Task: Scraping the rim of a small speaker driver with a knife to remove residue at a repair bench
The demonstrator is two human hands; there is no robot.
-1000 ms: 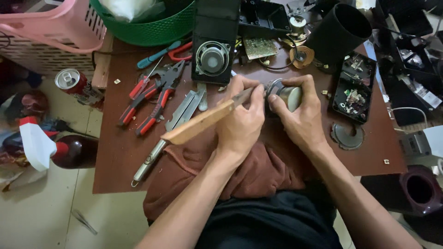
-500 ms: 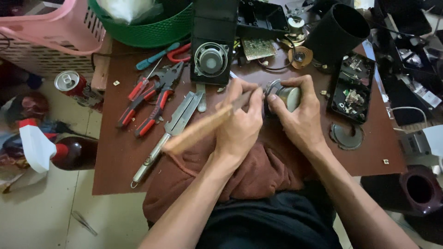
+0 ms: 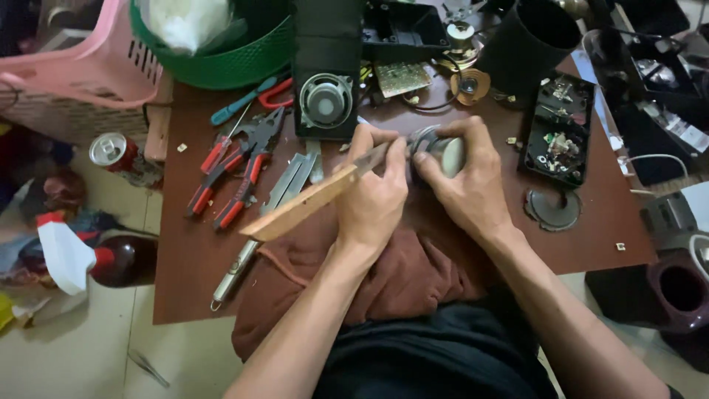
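Your widest bare stretch of the brown table [image 3: 583, 247] lies at right centre of the frame, broken only by a round grey disc [image 3: 552, 209] and the black parts tray [image 3: 558, 129] above it. To the left, red-handled pliers [image 3: 233, 174] and a long metal tool [image 3: 255, 236] block the way. The top edge is walled by the black speaker box [image 3: 326, 74], green basket [image 3: 221, 59] and black cylinder [image 3: 528, 37].

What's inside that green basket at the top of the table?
The green basket holds a crumpled white plastic bag. Whatever lies beneath the bag is covered, and the basket's far side is cut off by the picture's edge.
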